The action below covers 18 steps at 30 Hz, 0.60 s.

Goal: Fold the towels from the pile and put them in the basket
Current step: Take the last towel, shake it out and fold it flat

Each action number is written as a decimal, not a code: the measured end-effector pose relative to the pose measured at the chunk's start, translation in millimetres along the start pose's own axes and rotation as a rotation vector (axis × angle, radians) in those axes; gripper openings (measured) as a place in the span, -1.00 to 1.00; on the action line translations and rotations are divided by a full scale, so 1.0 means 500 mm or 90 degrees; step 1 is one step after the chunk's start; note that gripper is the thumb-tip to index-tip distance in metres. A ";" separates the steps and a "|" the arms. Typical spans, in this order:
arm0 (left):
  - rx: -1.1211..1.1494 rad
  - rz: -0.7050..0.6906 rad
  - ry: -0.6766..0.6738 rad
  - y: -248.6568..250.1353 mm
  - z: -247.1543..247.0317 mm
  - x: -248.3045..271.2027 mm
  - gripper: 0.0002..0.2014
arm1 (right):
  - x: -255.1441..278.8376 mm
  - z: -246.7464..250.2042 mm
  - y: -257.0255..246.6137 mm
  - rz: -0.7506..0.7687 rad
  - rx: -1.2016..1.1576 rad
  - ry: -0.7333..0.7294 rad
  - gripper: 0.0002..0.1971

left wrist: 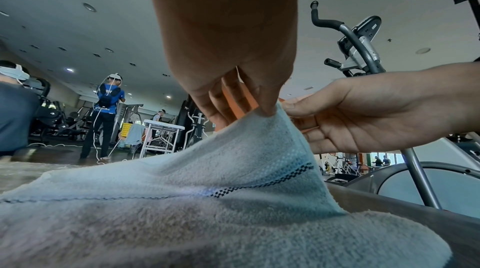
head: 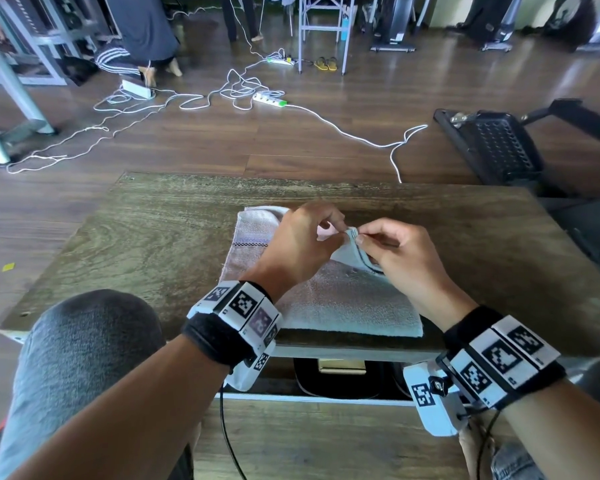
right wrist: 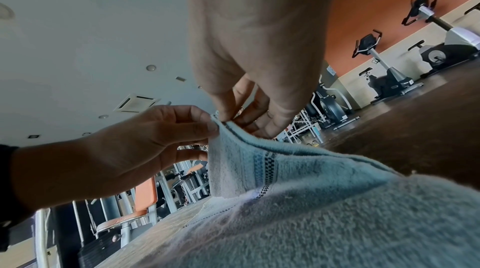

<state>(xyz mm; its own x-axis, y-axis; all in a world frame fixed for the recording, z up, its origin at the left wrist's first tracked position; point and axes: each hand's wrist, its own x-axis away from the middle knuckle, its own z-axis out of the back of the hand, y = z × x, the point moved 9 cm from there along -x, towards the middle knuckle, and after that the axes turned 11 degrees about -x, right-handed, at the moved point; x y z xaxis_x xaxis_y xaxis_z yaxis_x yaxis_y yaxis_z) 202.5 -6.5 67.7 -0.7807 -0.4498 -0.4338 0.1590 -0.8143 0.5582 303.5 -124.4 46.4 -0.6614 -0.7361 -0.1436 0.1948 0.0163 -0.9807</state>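
Observation:
A pale blue-grey towel [head: 343, 303] with a dark checkered stripe lies on the wooden table [head: 153, 237], in front of me. One of its corners [head: 352, 234] is lifted off the rest. My left hand [head: 302, 244] and my right hand [head: 395, 251] meet above the towel, and both pinch that raised corner between thumb and fingers. In the left wrist view the towel [left wrist: 233, 200] rises to a peak at my left hand [left wrist: 267, 108]. In the right wrist view my right hand [right wrist: 228, 116] holds the hem of the towel [right wrist: 337, 200]. No basket shows.
White cables and power strips [head: 269, 98] trail over the wood floor beyond the table. A black exercise machine [head: 496, 147] stands at the right. Grey metal frames [head: 11, 109] stand at the left. My knee [head: 84, 341] is at the table's near left corner.

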 end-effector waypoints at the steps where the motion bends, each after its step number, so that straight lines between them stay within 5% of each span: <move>1: 0.007 -0.001 -0.001 0.000 0.000 0.000 -0.94 | 0.000 -0.001 0.001 -0.003 -0.009 -0.006 -0.94; 18: 0.087 0.043 -0.043 -0.004 -0.007 0.008 -0.93 | -0.005 0.004 0.012 -0.037 -0.008 -0.016 -0.89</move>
<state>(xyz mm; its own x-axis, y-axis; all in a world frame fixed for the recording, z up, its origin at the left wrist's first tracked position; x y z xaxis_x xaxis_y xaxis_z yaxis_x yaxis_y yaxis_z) 200.9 -8.0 62.5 -0.8107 -0.4720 -0.3462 0.1318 -0.7234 0.6777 308.0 -123.8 41.4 -0.6526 -0.7531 -0.0834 0.1472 -0.0180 -0.9889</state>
